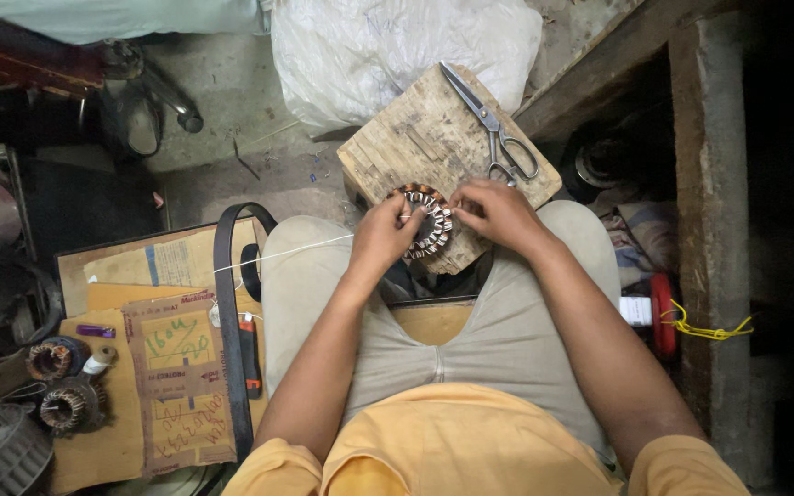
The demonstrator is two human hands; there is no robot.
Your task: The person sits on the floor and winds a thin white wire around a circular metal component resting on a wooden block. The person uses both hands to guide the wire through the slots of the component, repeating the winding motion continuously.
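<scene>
Both our hands pinch a round wound stator (pixel 427 220) at the near edge of the wooden block (pixel 415 129): left hand (pixel 383 234) and right hand (pixel 498 209) with fingers closed on its rim. We see copper coils ringing pale slotted teeth. Scissors (pixel 493 129) lie at the block's far right edge.

The scene is viewed from a single head-worn camera, aimed steeply down, close over the lap and the floor (pixel 232 174).

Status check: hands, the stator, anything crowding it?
Left hand and right hand both on stator, atop wooden block. Scissors beside right hand.
</scene>
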